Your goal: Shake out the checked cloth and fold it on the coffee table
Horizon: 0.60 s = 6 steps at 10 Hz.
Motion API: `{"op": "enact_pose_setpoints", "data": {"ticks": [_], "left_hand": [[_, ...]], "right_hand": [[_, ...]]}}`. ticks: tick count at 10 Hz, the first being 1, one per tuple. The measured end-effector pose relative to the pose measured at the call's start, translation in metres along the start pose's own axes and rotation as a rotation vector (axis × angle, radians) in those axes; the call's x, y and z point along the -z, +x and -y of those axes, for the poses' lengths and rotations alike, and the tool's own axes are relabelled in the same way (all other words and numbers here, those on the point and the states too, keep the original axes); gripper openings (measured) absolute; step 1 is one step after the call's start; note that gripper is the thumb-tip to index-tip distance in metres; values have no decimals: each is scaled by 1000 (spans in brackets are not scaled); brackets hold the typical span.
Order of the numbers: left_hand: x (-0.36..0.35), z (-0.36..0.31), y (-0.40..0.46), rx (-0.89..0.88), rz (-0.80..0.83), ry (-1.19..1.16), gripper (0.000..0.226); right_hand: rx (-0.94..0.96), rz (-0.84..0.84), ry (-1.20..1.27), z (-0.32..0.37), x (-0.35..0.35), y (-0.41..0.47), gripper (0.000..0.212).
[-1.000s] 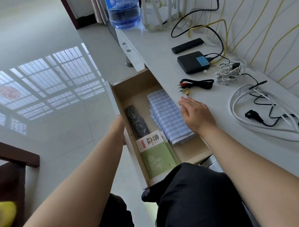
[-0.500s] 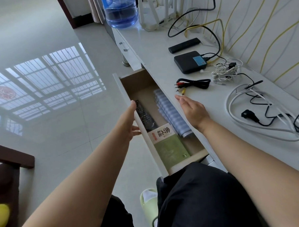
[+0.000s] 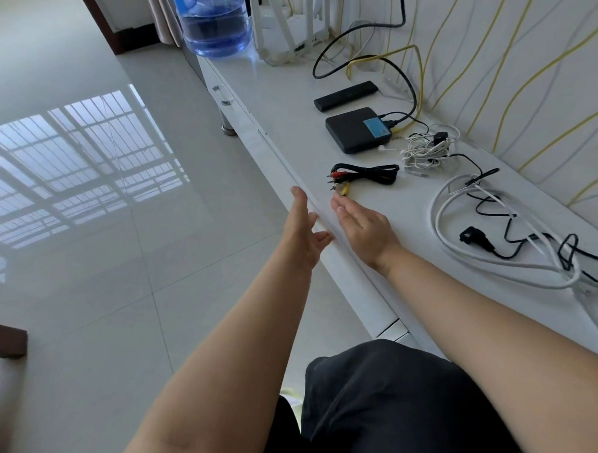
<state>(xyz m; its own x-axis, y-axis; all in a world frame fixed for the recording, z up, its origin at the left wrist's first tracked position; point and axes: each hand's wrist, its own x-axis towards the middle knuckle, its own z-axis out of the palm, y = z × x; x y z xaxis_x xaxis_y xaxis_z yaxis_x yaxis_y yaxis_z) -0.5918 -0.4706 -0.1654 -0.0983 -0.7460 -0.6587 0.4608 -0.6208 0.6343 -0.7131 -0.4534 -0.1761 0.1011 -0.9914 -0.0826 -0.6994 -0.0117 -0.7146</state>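
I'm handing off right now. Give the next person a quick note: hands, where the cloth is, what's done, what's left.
Left hand: open, flat against the shut drawer front, holding nothing.
Right hand: open, resting on the cabinet top near the AV cable, holding nothing.
Checked cloth: not in view now; half a second ago it lay in the drawer, which has since been pushed shut.
Done: nothing on the cloth itself.
Left: get the cloth out, shake it, fold it on the coffee table, which is not in view.
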Motion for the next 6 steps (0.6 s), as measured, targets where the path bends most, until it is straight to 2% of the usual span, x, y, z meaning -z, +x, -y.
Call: {"op": "enact_pose_setpoints", "data": {"ticks": [3,4,5,6], "left_hand": [[12,8,-6,-48,99,-83,82],[20,5,-8,-18,130,-25,82],[31,5,-19,0,150,73,78],[38,1,-44,-28,172,209,61]], "right_hand": [[23,3,-149,8,-3,-4,46],[4,25,-163,13,0,-6,46],[-120,76,86,12,3,-1,45],[-157,113,285,26,4,-3,50]]}}
